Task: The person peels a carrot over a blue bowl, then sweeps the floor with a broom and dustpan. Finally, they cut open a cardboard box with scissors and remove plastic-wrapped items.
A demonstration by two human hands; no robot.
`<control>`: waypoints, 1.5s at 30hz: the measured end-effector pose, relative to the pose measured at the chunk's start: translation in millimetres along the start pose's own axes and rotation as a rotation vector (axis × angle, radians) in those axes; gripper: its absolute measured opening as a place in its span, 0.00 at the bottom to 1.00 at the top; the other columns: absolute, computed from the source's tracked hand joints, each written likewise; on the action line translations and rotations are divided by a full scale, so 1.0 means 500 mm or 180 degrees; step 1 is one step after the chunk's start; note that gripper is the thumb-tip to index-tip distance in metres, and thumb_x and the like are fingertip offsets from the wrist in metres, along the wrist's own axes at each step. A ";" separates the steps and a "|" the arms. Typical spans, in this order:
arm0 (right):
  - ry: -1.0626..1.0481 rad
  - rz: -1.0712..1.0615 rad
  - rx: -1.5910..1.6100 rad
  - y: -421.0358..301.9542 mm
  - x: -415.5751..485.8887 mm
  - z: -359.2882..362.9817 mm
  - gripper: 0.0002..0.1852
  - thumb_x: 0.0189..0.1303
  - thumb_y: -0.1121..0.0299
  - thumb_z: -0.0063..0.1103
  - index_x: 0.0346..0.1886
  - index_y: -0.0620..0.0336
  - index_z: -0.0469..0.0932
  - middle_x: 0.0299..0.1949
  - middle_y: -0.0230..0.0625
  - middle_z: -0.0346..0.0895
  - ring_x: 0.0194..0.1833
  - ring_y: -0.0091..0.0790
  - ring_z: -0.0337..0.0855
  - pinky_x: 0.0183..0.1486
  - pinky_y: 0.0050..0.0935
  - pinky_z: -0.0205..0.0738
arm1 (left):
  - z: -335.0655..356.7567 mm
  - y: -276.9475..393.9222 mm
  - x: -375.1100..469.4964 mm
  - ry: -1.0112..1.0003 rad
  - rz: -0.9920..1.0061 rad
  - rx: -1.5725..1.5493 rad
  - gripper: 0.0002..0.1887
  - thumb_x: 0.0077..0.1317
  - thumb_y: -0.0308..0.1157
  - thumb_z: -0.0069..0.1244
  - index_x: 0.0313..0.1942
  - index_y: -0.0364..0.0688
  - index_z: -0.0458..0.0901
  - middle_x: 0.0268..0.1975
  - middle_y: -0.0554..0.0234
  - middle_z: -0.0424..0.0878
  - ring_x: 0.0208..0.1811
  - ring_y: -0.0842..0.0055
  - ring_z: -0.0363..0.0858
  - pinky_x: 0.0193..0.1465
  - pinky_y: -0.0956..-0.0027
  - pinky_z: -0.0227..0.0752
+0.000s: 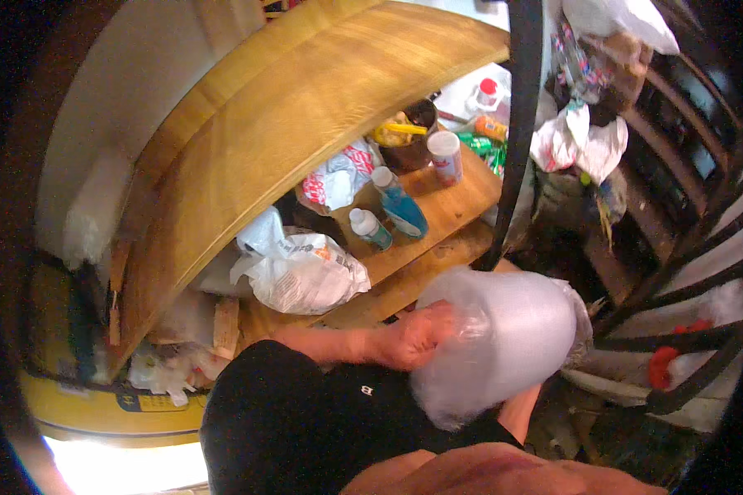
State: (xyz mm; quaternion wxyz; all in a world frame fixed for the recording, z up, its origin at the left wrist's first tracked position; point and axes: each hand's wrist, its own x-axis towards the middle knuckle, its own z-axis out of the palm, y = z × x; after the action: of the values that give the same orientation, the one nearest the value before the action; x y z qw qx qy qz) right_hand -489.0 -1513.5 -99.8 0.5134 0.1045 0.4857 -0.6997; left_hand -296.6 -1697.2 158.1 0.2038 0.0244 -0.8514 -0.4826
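A large translucent roll of plastic wrap (520, 328), probably bubble wrap, is in front of my black shirt, its near end blurred. My left hand (424, 334) reaches in from the left and is closed at the roll's left end, where loose film hangs around it. My right forearm passes beneath the roll, which hides my right hand. Just beyond my left arm lies a white printed plastic bag (309, 272) beside a wooden shelf.
The wooden shelf (408, 260) holds a bottle of blue liquid (402, 207), a smaller bottle (370, 229), a white-lidded container (446, 158) and a dark pot (402, 148). A curved-looking wooden panel (297, 124) rises behind. Dark metal bars (693, 343) and bags (579, 145) stand at right.
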 end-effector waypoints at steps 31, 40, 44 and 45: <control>-0.2396 -0.5335 -0.0417 -0.475 -0.391 1.058 0.14 0.61 0.66 0.64 0.42 0.62 0.72 0.38 0.36 0.80 0.42 0.29 0.79 0.48 0.28 0.72 | -0.375 0.232 0.053 0.4416 -0.1233 0.3637 0.36 0.59 0.39 0.57 0.63 0.30 0.61 0.68 0.36 0.58 0.65 0.49 0.63 0.68 0.50 0.56; -0.1853 -0.4889 -0.1720 -0.394 -0.253 1.082 0.15 0.60 0.61 0.65 0.35 0.62 0.72 0.27 0.32 0.74 0.32 0.24 0.75 0.35 0.24 0.69 | -0.449 0.252 0.122 0.1869 -0.1871 0.2935 0.53 0.47 0.56 0.65 0.63 0.28 0.57 0.59 0.33 0.69 0.64 0.51 0.67 0.63 0.55 0.66; -0.1662 -0.4336 -0.1061 -0.405 -0.226 0.932 0.07 0.63 0.74 0.59 0.37 0.65 0.69 0.33 0.35 0.74 0.39 0.32 0.83 0.43 0.30 0.83 | -0.504 0.225 0.112 0.3025 -0.2312 0.3938 0.54 0.44 0.52 0.68 0.63 0.30 0.57 0.58 0.35 0.70 0.58 0.53 0.73 0.61 0.56 0.68; -0.2191 -0.4104 -0.0130 -0.403 -0.227 0.886 0.07 0.63 0.76 0.59 0.36 0.65 0.70 0.35 0.36 0.73 0.39 0.33 0.83 0.41 0.33 0.84 | -0.524 0.207 0.110 0.3377 -0.2288 0.4203 0.54 0.42 0.51 0.70 0.63 0.31 0.58 0.58 0.36 0.70 0.57 0.54 0.74 0.60 0.57 0.69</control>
State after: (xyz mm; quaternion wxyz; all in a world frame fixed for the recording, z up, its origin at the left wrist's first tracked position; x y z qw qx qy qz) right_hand -446.8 -1791.8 313.0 0.1249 -0.4376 0.2749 -0.8470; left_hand -233.9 -1867.9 380.4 0.3500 0.6172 -0.6903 0.1415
